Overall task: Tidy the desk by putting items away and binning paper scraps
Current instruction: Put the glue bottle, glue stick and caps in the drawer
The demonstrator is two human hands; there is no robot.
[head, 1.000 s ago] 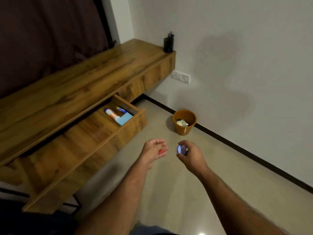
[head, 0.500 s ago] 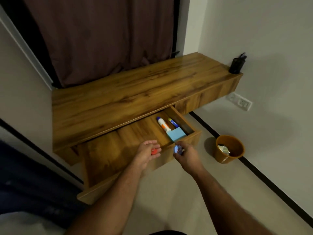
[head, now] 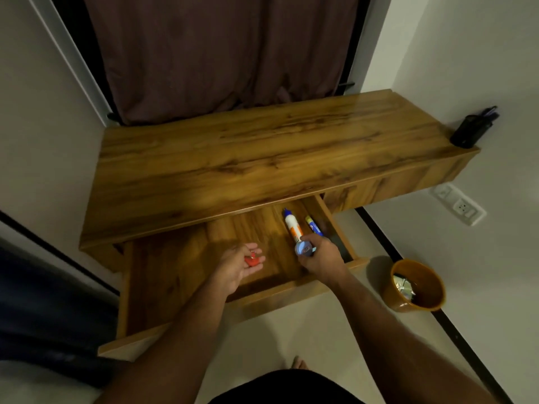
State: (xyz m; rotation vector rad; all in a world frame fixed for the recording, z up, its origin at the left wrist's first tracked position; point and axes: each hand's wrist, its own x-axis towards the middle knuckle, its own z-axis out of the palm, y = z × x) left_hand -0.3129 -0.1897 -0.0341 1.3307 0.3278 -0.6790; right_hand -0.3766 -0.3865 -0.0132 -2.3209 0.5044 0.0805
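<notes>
Drawer [head: 180,275] stands pulled out from under the wooden table [head: 262,158], and everything else is easiest placed from it. Both hands hang over its open tray. Over the middle of the drawer, the left hand [head: 236,268] lies palm up with its fingers loosely cupped, and a small red object [head: 252,259] with a bit of metal on it rests in the palm; what it is I cannot say. Toward the drawer's right end, the right hand [head: 319,259] has its fingers curled round a small round blue thing [head: 304,248], whose flat face points up at me. There is some marking on that face, but it is too blurred to read.

In the drawer's far right corner, just beyond the right hand, a white glue bottle [head: 292,225] with a blue cap and an orange band lies on its side. Just beside it on the right lies a shorter blue and yellow stick [head: 313,225]. Both carry labels, yet no lettering is legible from here.

On the floor to the right of the drawer, well apart from it, sits an orange bin [head: 414,287] with crumpled paper scraps [head: 404,287] inside. Beyond the drawer, at the table's far right corner, stands a black pen holder [head: 471,131]. A white wall socket [head: 458,204] is fixed to the wall below that corner.
</notes>
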